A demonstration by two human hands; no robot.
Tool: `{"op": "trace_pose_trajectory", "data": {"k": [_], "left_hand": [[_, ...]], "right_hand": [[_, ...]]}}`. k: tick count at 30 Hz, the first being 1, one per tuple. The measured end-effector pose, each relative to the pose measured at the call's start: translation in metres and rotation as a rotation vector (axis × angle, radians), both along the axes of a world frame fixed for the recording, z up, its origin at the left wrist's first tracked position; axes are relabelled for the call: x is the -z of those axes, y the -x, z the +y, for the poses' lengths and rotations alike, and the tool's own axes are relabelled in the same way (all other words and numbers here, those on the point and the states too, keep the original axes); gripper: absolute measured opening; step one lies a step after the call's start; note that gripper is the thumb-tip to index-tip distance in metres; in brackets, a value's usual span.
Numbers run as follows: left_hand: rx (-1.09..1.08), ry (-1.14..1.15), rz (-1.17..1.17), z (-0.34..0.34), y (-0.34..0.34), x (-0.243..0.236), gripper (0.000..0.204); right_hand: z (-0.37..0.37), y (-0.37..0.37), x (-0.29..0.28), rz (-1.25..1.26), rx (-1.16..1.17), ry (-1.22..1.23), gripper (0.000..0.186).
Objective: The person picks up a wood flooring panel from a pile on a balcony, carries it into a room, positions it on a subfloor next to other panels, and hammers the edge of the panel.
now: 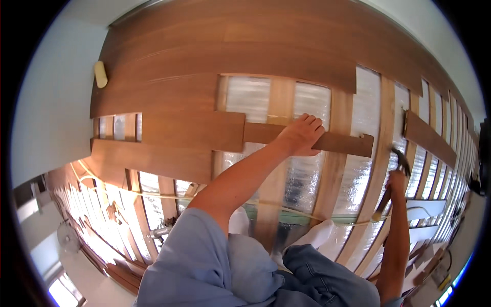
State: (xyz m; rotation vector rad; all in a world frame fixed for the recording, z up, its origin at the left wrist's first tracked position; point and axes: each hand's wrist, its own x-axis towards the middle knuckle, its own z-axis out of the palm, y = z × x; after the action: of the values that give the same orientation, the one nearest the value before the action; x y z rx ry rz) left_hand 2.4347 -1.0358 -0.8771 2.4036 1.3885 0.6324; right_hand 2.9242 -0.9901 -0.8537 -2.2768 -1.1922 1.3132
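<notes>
My left hand (302,134) lies across a narrow brown wooden strip (340,143), its fingers curled over the far side. The strip's left end meets a wider brown floorboard (197,130), and a small block sits near its right end. Farther right, my right hand (396,181) is closed around the handle of a hammer (401,161). The hammer's dark head points away from me, while its handle runs down past my wrist. It is held apart from the strip, above the wooden joists (382,128) and silver foil insulation (365,105).
Brown floorboards (230,30) cover the far area. Another loose board (429,138) lies at the right across the joists. A pale cylinder (100,74) rests near the left wall. A power tool (162,230) lies left of my legs, and a thin cord (163,196) crosses the joists.
</notes>
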Motion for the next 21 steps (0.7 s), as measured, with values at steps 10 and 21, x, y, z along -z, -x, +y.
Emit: {"op": "trace_pose_trajectory", "data": {"k": [10,21], "left_hand": [[0.018,0.005,-0.001,-0.002,0.007,0.001,0.053],[0.064,0.041,0.022,0.001,0.008,0.000,0.052]], "right_hand": [[0.005,0.014,-0.027,-0.022,0.249,-0.097,0.012],[-0.001,0.028,-0.022,-0.052,0.360,-0.074,0.015]]}}
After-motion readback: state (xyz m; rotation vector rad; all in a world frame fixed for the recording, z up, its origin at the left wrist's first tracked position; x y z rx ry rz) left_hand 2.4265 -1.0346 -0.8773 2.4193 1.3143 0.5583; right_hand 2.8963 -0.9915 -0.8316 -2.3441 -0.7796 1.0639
